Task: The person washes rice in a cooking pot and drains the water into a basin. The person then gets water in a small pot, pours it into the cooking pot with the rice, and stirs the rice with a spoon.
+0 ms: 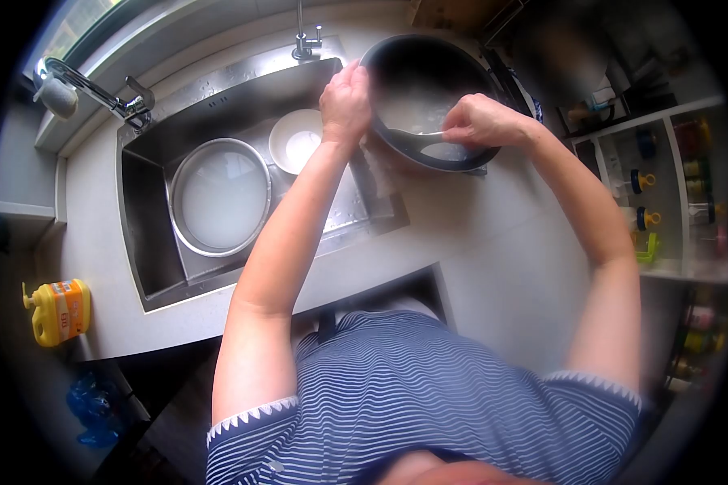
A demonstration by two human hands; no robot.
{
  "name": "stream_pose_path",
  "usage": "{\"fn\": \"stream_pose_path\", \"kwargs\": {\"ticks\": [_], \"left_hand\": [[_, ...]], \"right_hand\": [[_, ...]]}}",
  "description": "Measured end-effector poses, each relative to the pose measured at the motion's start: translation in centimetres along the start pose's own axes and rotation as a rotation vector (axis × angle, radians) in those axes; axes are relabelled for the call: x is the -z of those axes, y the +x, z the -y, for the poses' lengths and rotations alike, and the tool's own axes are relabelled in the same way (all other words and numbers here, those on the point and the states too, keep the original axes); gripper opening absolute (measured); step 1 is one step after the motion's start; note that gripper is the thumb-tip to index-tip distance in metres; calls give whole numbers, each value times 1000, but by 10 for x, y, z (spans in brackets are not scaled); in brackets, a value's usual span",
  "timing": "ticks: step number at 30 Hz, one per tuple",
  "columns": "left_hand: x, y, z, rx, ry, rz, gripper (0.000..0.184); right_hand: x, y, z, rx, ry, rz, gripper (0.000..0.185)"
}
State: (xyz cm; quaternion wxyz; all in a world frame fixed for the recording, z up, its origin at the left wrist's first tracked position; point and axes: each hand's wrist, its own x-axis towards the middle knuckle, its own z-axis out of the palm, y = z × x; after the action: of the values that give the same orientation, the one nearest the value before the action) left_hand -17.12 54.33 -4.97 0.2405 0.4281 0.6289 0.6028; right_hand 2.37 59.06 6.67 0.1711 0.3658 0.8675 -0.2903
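Note:
My left hand [346, 103] is closed on the left rim of a large dark pot [380, 61], which is tipped so that I look into it. Cloudy liquid or steam shows inside, too hazy to make out. My right hand [485, 121] reaches over the pot's near side, its fingers pinched round the handle of a spoon [430, 136]. The spoon lies low across the pot's inside, and its far end is hard to make out. Left of the pot, in the sink [150, 279], are a round metal pan [220, 196] of whitish water and a white bowl [295, 144].
A chrome faucet [97, 90] arches at the sink's left, and a thin tap [306, 44] stands behind it. A yellow pump bottle [61, 312] is by the counter's left edge. Shelves [667, 194] with jars line the right side.

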Motion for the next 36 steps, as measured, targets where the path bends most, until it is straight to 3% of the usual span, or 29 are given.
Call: {"fn": "stream_pose_path", "kwargs": {"ticks": [4, 8, 14, 18, 26, 30, 33, 36], "left_hand": [[1, 0, -2, -2, 2, 2, 43], [-1, 1, 1, -1, -2, -7, 44], [-1, 0, 0, 2, -12, -17, 44], [-1, 2, 0, -1, -13, -13, 44], [-1, 2, 1, 2, 0, -6, 44], [-2, 0, 2, 7, -10, -14, 43], [-2, -1, 1, 8, -13, -20, 43], [-2, 1, 1, 4, -13, -17, 43]], "right_hand": [[-5, 14, -13, -44, -362, -165, 17], [2, 25, -24, -184, -499, -287, 18], [24, 20, -28, -208, -461, -469, 18], [14, 19, -26, -225, -604, -201, 16], [14, -1, 1, -135, -251, 153, 17], [17, -16, 16, -139, 0, 43, 20], [6, -3, 6, -61, -24, 51, 20], [-5, 13, -8, -59, -313, -111, 18]]}}
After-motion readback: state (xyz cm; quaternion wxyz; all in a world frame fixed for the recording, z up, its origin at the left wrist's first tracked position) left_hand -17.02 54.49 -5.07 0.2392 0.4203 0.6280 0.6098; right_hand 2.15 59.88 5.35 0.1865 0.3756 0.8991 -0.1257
